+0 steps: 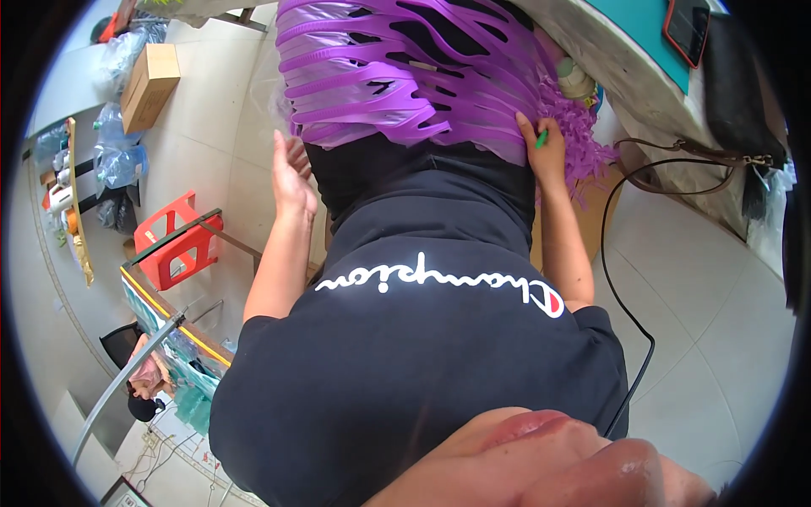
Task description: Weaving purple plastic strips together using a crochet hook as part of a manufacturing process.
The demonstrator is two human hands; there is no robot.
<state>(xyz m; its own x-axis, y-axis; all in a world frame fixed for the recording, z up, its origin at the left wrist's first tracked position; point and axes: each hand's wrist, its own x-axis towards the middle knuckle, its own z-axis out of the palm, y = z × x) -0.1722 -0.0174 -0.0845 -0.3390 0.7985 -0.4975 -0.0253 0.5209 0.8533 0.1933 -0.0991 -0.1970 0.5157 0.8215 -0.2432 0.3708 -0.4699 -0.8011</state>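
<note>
Across my lap lie several purple moulded rubber strap pieces, joined in slotted sheets, with clear plastic film showing between them. My left hand is beside their left edge, fingers stretched and apart, holding nothing. On the right, my right hand is closed around a small green-handled tool; its working end cannot be made out. The thumb and fingers of that hand also touch the right edge of the purple pieces. Just beyond it hangs a tangle of thin purple trimmings.
At upper right, a covered table holds a phone and a black bag. A black cable runs down my right side. A red plastic stool and a cardboard box stand left. Another person sits lower left.
</note>
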